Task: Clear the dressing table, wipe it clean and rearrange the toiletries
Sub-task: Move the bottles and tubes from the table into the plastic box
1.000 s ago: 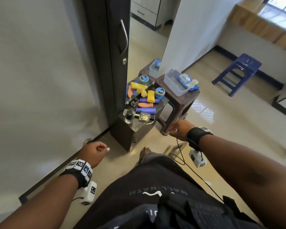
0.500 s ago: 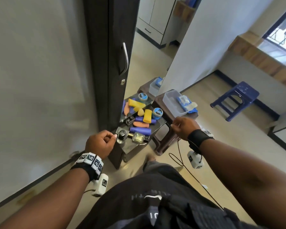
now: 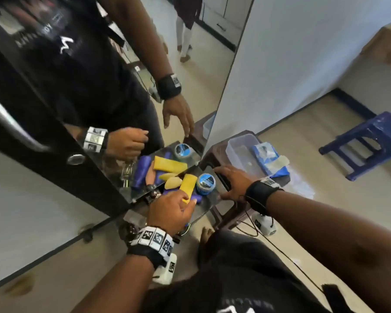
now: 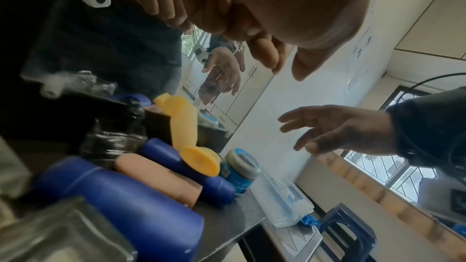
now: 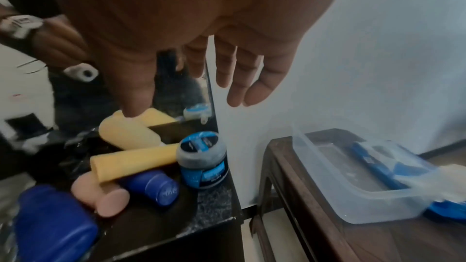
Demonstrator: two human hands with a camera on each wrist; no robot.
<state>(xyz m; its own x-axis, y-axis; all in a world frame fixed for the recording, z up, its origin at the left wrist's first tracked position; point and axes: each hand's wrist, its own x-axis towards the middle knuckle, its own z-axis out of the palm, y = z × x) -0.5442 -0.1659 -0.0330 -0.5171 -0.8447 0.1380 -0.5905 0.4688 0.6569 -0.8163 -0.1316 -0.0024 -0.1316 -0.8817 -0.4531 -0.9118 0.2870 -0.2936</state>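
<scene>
The small dark dressing table (image 3: 209, 205) stands against a mirror (image 3: 190, 71) and is crowded with toiletries. On it lie a yellow tube (image 3: 187, 184), a blue-lidded jar (image 3: 205, 183), blue bottles (image 4: 121, 202), a peach tube (image 4: 156, 174) and a glass perfume bottle (image 4: 50, 234). My left hand (image 3: 187, 202) hovers over the front items with loosely curled fingers and holds nothing. My right hand (image 3: 221, 184) is spread open just right of the jar (image 5: 201, 158), at the gap between table and stool, and touches nothing that I can see.
A brown plastic stool (image 3: 212, 159) right of the table carries a clear empty container (image 3: 242, 152) and a blue cloth packet (image 3: 269, 159). A dark cabinet door (image 3: 32, 123) with a handle is at left. A blue stool (image 3: 368, 141) stands farther right on the floor.
I have leaned in close to the table. My left hand moved forward over the toiletries. My right hand moved forward beside the jar and opened from a fist.
</scene>
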